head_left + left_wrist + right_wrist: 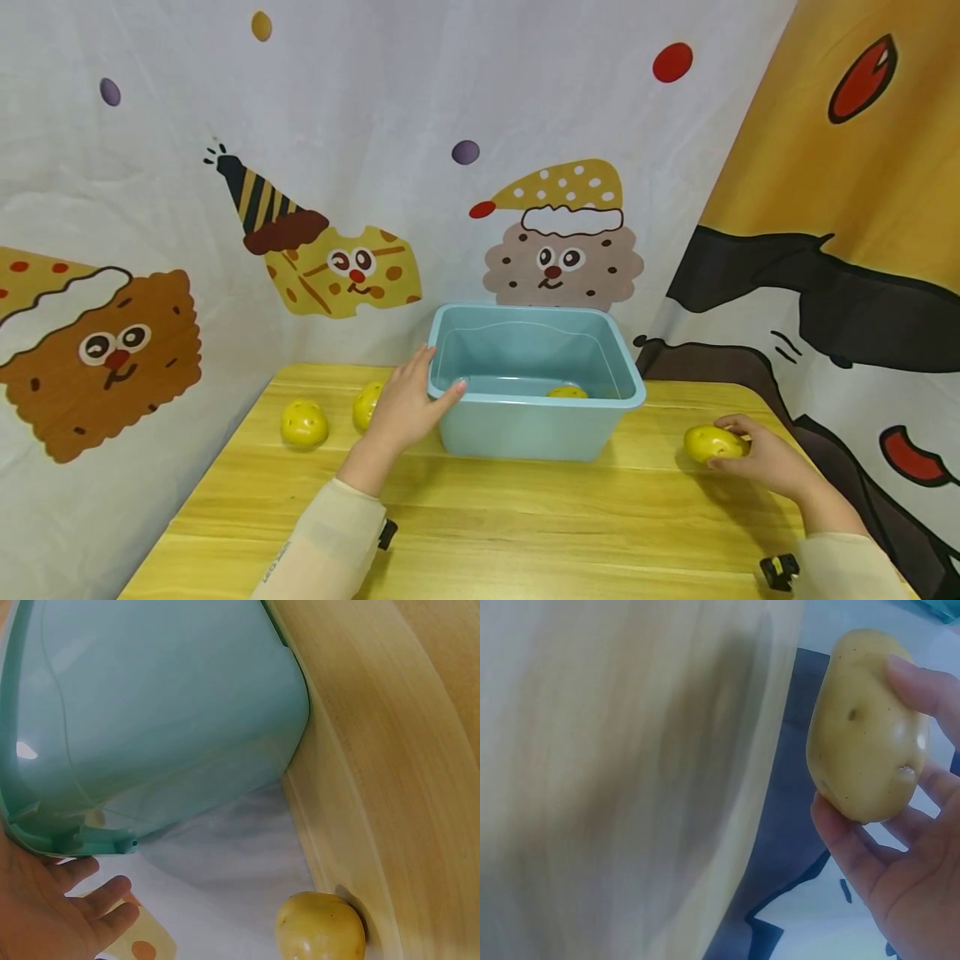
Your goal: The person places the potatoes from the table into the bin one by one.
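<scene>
My right hand (772, 457) holds a yellow potato (714, 443) between thumb and fingers, just above the right side of the table. In the right wrist view the potato (866, 727) is long and smooth, with small dark eyes. My left hand (408, 404) rests at the front left corner of a light blue plastic bin (525, 429), thumb by the front rim and loosely extended fingers along the left side. Inside the bin lies another potato (567, 392), partly hidden by the front wall. A further potato (365, 406) is partly covered by my left hand.
Another potato (303, 424) sits farther left on the wooden table (510, 525). Behind the table hangs a white cloth (375, 100) printed with cartoon figures. Each forearm has a light sleeve with a small black device at the wrist.
</scene>
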Available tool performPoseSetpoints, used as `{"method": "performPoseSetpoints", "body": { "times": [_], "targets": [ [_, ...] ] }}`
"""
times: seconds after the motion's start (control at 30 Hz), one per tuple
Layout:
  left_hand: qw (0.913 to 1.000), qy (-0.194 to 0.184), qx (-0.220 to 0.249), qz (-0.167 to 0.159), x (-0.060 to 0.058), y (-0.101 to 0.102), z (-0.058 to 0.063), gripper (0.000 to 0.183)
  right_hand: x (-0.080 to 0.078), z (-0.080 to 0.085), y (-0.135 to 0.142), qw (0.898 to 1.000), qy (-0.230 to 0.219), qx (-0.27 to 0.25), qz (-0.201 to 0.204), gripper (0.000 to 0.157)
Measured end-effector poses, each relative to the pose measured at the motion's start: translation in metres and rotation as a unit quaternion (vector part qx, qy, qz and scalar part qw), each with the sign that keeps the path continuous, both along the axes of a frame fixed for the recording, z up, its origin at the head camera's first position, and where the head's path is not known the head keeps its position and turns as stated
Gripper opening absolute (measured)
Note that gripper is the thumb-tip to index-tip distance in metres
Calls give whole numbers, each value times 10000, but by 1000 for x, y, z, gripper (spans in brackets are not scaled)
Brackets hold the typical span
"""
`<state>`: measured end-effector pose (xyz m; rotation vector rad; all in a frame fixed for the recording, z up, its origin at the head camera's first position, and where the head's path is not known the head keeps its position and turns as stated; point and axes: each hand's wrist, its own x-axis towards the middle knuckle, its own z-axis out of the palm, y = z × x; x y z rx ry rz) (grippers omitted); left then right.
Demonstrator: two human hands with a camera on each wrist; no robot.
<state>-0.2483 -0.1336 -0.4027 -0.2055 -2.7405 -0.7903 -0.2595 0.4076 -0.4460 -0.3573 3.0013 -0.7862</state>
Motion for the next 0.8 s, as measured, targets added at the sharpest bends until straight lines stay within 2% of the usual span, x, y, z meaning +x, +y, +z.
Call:
{"method": "performPoseSetpoints", "body": {
  "times": [0.17,0.53,0.8],
  "targets": [
    [10000,-20,-6,-7,0,0,0,95,5,7,-3,9999,135,98,-2,72],
    [10000,-36,60,-31,1,0,2,92,11,25,-10,10000,19,76,-2,74],
    [10000,-17,50,-78,2,0,2,94,14,36,-16,9998,118,163,-6,75]
  ]
}}
